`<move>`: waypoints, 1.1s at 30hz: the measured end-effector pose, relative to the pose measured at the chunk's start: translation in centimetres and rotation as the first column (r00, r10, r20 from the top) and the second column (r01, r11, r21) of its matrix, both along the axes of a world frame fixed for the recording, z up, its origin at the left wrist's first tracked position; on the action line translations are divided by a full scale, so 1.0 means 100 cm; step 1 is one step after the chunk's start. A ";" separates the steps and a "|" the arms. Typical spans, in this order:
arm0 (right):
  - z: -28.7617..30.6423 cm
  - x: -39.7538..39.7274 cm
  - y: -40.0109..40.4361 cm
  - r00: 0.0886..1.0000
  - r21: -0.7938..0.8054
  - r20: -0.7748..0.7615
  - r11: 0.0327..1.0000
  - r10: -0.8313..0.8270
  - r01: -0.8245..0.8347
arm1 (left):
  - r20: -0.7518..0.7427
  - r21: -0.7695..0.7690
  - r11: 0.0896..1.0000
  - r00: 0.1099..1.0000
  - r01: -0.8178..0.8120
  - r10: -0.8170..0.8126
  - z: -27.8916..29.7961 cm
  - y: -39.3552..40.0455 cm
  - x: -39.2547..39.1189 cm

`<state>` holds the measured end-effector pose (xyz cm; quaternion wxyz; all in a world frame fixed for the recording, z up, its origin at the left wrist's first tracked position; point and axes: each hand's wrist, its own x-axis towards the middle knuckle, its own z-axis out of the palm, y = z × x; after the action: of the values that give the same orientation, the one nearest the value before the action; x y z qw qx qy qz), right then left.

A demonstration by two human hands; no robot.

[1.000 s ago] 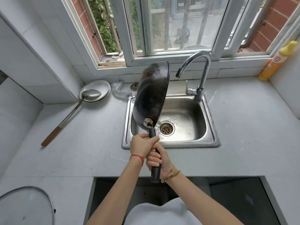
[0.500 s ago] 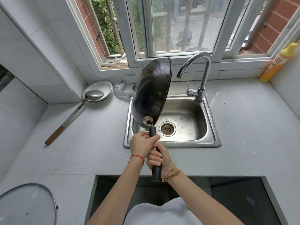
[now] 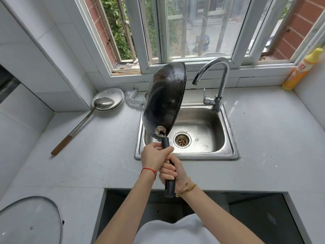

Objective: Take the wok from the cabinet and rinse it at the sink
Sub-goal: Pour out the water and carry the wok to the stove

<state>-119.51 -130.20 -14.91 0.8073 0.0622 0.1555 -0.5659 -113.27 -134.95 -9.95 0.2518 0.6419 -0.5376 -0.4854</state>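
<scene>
A black wok (image 3: 165,101) is held on edge over the left side of the steel sink (image 3: 230,148), its wet dark underside facing me and its rim turned toward the tap. Both hands grip its black handle (image 3: 169,186). My left hand (image 3: 153,155) is shut around the handle close to the wok. My right hand (image 3: 173,170) is shut around it just below. The chrome tap (image 3: 219,80) arches over the sink's back edge, and no water runs from it. The drain (image 3: 182,140) is uncovered.
A long metal ladle (image 3: 82,122) lies on the counter at left, its bowl on a white plate (image 3: 115,93). A wire scrubber (image 3: 133,99) sits behind the wok. A yellow detergent bottle (image 3: 300,71) stands at far right. A glass lid (image 3: 29,221) lies at bottom left.
The wok has stayed on edge over the sink and has risen a little. Splashes seen in the basin a second ago are gone. Both hands keep their grip.
</scene>
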 end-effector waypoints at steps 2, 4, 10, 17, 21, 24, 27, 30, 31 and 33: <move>0.000 0.000 0.000 1.000 0.002 -0.004 1.000 -0.001 0.001 | -0.003 -0.001 1.000 1.000 0.000 0.000 0.000 0.000 0.000; -0.001 -0.001 0.000 1.000 0.003 -0.004 1.000 0.002 -0.002 | -0.006 0.000 1.000 1.000 0.005 -0.005 -0.001 0.000 0.000; 0.002 -0.002 -0.001 1.000 0.017 -0.021 1.000 0.002 -0.002 | -0.002 -0.007 1.000 1.000 0.007 -0.007 0.001 0.000 0.000; -0.001 -0.005 0.000 1.000 0.010 -0.008 1.000 0.008 -0.008 | 0.006 -0.003 1.000 1.000 -0.001 0.001 0.001 0.001 -0.003; -0.003 -0.006 0.000 1.000 0.012 -0.012 1.000 0.011 -0.011 | 0.020 -0.017 1.000 1.000 -0.005 0.005 0.002 0.002 -0.005; -0.002 -0.008 0.001 1.000 0.007 -0.010 1.000 0.012 -0.012 | 0.028 -0.023 1.000 1.000 -0.009 0.010 0.003 0.003 -0.007; -0.001 -0.010 0.002 1.000 0.007 -0.021 1.000 0.018 -0.018 | 0.030 -0.026 1.000 0.999 -0.011 0.012 0.003 0.004 -0.008; -0.001 -0.011 0.002 0.999 0.010 -0.027 1.000 0.018 -0.018 | 0.036 -0.024 1.000 0.999 -0.012 0.013 0.003 0.004 -0.009; -0.001 -0.011 0.001 0.999 0.010 -0.031 1.000 0.021 -0.021 | 0.036 -0.022 1.000 0.999 -0.017 0.018 0.003 0.005 -0.010; -0.001 -0.013 0.001 0.999 0.010 -0.031 1.000 0.024 -0.023 | 0.034 -0.021 0.999 0.999 -0.027 0.027 0.003 0.005 -0.011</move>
<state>-120.76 -130.06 -14.98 0.8111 0.0553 0.1713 -0.5566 -114.33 -134.48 -9.66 0.2554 0.6548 -0.5381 -0.4652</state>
